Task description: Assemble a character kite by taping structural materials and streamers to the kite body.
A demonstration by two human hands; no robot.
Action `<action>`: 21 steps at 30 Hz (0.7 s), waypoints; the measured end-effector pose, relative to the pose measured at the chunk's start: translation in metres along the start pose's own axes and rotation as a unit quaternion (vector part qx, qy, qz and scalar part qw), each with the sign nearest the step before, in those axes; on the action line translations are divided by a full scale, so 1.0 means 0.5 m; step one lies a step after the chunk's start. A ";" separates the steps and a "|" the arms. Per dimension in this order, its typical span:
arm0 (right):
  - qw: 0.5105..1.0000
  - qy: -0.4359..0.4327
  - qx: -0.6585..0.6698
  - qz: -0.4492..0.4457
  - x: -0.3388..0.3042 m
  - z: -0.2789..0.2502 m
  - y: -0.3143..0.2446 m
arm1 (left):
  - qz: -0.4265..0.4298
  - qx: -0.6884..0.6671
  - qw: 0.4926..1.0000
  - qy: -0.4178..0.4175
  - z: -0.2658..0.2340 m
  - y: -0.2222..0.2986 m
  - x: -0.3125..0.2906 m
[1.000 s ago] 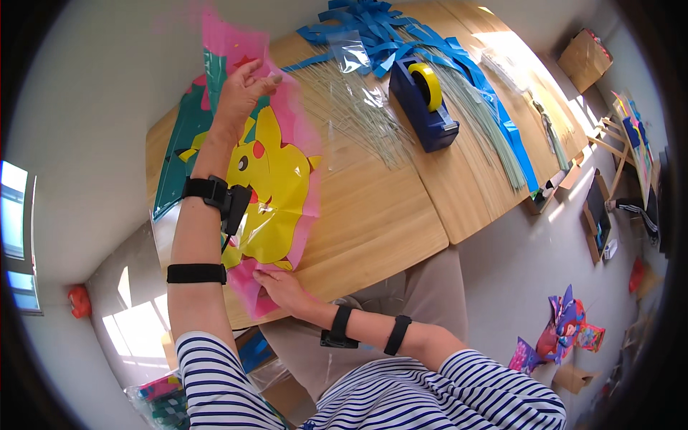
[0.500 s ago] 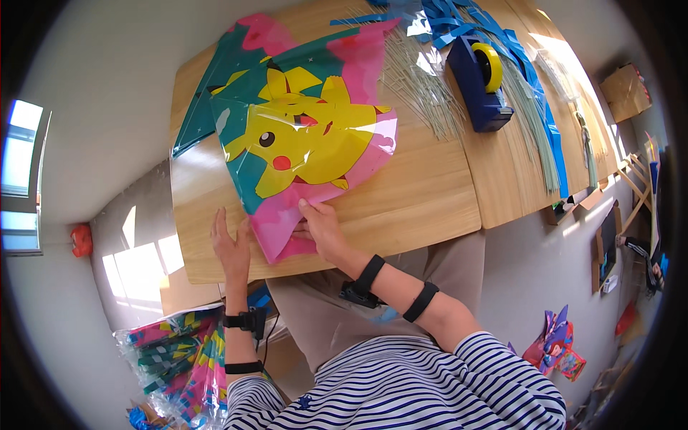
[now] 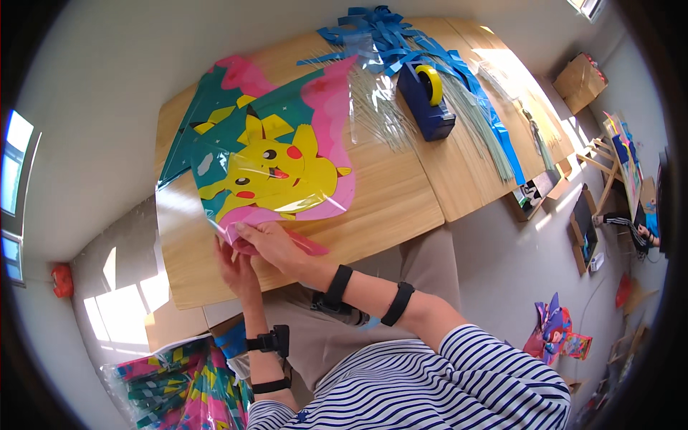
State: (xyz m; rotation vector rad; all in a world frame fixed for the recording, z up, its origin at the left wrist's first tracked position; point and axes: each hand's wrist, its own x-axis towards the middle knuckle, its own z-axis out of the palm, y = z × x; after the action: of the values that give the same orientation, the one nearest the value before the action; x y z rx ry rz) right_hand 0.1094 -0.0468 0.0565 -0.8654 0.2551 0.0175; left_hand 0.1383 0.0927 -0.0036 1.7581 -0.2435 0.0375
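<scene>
A glossy plastic kite sheet [image 3: 279, 175], teal and pink with a yellow cartoon creature printed on it, lies on the wooden table, its near pink corner lifted and folded over. My right hand [image 3: 276, 249] pinches that corner, thumb on top. Just below, my left hand [image 3: 238, 274] has its fingers closed at the same corner, partly hidden behind the pink film. A strip of pink film shows under my right hand. Another teal sheet [image 3: 188, 147] of the same print lies beneath, farther left.
On the table [image 3: 390, 197], right of the sheet, stands a blue tape dispenser [image 3: 424, 107] with yellow tape. Thin pale rods [image 3: 390, 118] and blue ribbons [image 3: 380, 39] lie around it. Bagged printed sheets [image 3: 183, 383] sit low left. At far right is another person's arm [image 3: 643, 233].
My right hand has moved left with the pink corner, folding it over. My left hand has closed in at that corner from its spread position beside it. The view has shifted.
</scene>
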 end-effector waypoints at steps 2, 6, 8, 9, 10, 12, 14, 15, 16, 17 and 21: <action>1.000 -0.011 0.000 -0.009 -0.023 0.015 0.005 | 0.031 0.049 0.998 0.014 -0.034 -0.009 0.026; 1.000 -0.020 0.020 0.013 -0.037 0.029 -0.007 | -0.056 -0.094 0.993 0.031 -0.075 -0.004 0.031; 0.991 -0.044 0.129 0.015 -0.036 0.040 -0.020 | -0.167 -0.159 0.972 0.053 -0.083 0.008 0.029; 0.986 -0.043 0.159 0.027 -0.046 0.053 -0.041 | -0.171 -0.220 0.960 0.015 -0.079 0.019 0.032; 0.980 -0.043 0.190 0.038 -0.050 0.058 -0.053 | -0.174 -0.281 0.944 -0.023 -0.073 0.033 0.036; 0.975 -0.054 0.216 0.030 -0.048 0.054 -0.049 | -0.179 -0.397 0.895 -0.096 -0.063 0.054 0.042; 0.971 -0.054 0.230 0.042 -0.053 0.048 -0.045 | -0.191 -0.420 0.882 -0.096 -0.065 0.029 0.059; 0.974 -0.047 0.214 0.047 -0.054 0.041 -0.038 | -0.178 -0.425 0.880 -0.114 -0.075 0.012 0.067; 0.978 -0.041 0.199 0.052 -0.054 0.030 -0.026 | -0.179 -0.396 0.892 -0.123 -0.092 0.000 0.077; 0.979 -0.043 0.186 0.069 -0.057 0.029 -0.003 | -0.179 -0.362 0.907 -0.117 -0.128 -0.008 0.076; 0.977 -0.129 -0.070 0.155 -0.109 -0.051 0.054 | -0.223 -0.088 0.966 -0.099 -0.227 -0.012 0.133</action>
State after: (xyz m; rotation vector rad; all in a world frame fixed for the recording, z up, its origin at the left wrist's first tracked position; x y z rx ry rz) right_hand 0.0482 -0.0435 0.0328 -0.9463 0.1433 0.4420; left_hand 0.2169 0.1946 0.0244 1.6030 0.0106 -0.4747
